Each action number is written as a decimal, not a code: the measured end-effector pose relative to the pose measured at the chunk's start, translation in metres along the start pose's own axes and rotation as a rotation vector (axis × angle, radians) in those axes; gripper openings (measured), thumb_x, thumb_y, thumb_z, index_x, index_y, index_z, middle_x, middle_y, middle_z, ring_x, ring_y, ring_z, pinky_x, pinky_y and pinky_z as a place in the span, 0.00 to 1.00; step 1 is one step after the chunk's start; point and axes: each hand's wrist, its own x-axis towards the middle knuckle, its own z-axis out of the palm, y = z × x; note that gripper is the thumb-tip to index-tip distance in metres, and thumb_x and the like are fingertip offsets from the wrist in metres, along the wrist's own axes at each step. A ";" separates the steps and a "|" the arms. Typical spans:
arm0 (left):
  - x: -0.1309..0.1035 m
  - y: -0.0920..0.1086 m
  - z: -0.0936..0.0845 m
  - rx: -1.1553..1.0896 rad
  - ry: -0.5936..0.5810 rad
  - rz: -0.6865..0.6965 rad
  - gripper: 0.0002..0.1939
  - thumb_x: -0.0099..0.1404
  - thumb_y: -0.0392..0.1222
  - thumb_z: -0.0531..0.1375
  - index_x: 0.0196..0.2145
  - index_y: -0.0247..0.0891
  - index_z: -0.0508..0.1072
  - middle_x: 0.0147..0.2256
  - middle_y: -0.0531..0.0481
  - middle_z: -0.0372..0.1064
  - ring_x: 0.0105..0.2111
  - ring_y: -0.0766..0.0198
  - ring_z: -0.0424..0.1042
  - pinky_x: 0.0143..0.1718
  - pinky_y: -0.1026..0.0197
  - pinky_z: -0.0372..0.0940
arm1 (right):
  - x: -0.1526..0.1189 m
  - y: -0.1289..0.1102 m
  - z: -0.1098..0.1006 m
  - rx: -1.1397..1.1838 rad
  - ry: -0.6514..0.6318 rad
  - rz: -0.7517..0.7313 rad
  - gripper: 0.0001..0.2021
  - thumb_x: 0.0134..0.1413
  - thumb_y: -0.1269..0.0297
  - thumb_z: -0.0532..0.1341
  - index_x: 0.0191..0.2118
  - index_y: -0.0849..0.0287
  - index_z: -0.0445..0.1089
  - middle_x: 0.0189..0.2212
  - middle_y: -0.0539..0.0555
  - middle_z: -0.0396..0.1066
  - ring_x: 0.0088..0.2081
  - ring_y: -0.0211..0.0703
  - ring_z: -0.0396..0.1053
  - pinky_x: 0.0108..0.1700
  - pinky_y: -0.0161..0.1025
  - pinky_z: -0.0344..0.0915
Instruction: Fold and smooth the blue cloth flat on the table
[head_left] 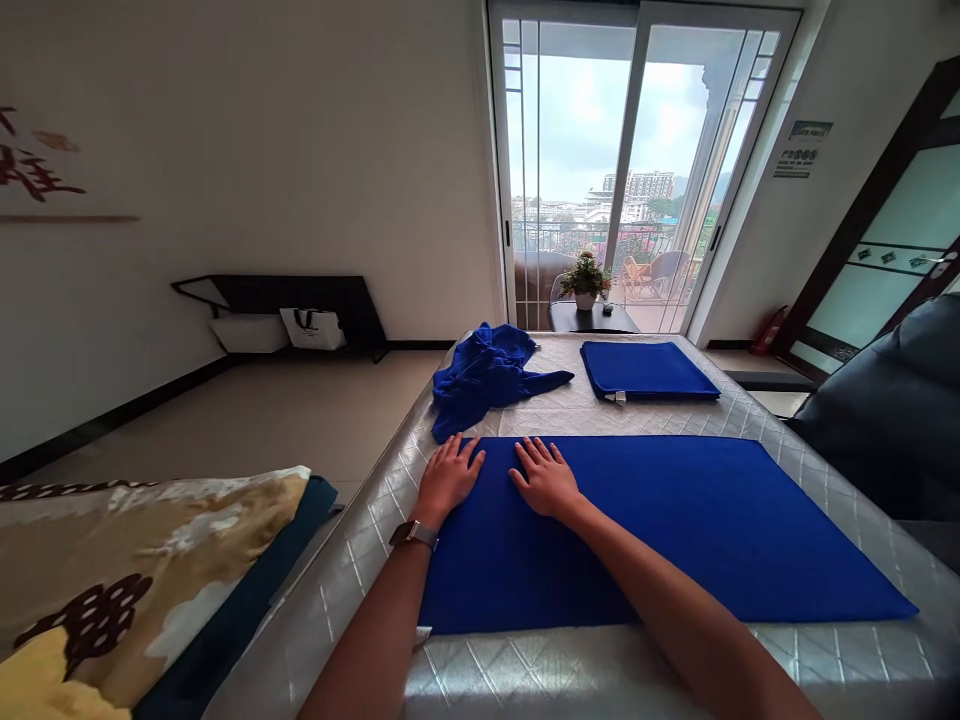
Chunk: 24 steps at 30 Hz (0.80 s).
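Note:
A blue cloth (pixel 675 530) lies spread flat across the quilted silver-white mattress (pixel 510 670), a small white label at its near left corner. My left hand (pixel 448 478), with a watch on the wrist, rests at the cloth's far left corner, fingers spread. Flat on the cloth near its far edge is my right hand (pixel 546 478), its fingers also apart. Neither hand grips anything. Just beyond my left hand sits a crumpled blue cloth (pixel 491 370). A neatly folded blue cloth (pixel 649 370) with a white tag lies farther back to the right.
At left is a bed with patterned bedding (pixel 202 560). A black bench (pixel 300 295) with a white bag (pixel 313 328) stands by the wall. Behind the mattress are a small table with a potted plant (pixel 585 280) and glass sliding doors. A dark leather seat (pixel 892 410) flanks the right.

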 end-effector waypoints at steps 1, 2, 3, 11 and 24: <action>0.000 0.000 0.000 0.001 0.003 0.002 0.29 0.75 0.58 0.46 0.67 0.46 0.64 0.69 0.44 0.57 0.70 0.47 0.53 0.68 0.42 0.50 | 0.000 0.000 0.000 -0.001 -0.003 -0.001 0.35 0.71 0.43 0.37 0.75 0.57 0.43 0.75 0.52 0.37 0.75 0.45 0.32 0.73 0.49 0.28; 0.000 0.000 0.000 0.002 0.004 0.003 0.29 0.75 0.58 0.46 0.67 0.46 0.64 0.69 0.45 0.57 0.70 0.47 0.53 0.68 0.42 0.50 | 0.001 0.000 0.000 -0.002 -0.008 0.000 0.35 0.71 0.43 0.37 0.75 0.57 0.43 0.75 0.52 0.37 0.75 0.45 0.32 0.73 0.49 0.28; 0.000 0.000 0.000 0.002 0.003 0.003 0.29 0.75 0.58 0.45 0.67 0.47 0.64 0.69 0.45 0.57 0.70 0.47 0.52 0.68 0.42 0.50 | 0.001 0.001 -0.001 -0.004 -0.014 0.004 0.35 0.71 0.43 0.37 0.75 0.56 0.43 0.75 0.51 0.37 0.75 0.44 0.32 0.73 0.49 0.28; 0.000 0.003 -0.005 0.007 -0.029 -0.002 0.30 0.75 0.57 0.45 0.68 0.45 0.63 0.70 0.45 0.56 0.70 0.48 0.52 0.69 0.44 0.48 | -0.017 0.053 -0.016 -0.037 -0.023 0.116 0.36 0.71 0.43 0.36 0.76 0.57 0.41 0.75 0.52 0.35 0.75 0.44 0.31 0.73 0.49 0.28; 0.003 0.002 -0.006 0.018 -0.033 -0.003 0.29 0.76 0.55 0.46 0.68 0.44 0.62 0.70 0.43 0.55 0.70 0.48 0.52 0.70 0.44 0.48 | -0.114 0.273 -0.067 -0.238 0.028 0.552 0.35 0.71 0.46 0.37 0.76 0.57 0.39 0.75 0.52 0.36 0.75 0.47 0.34 0.73 0.51 0.34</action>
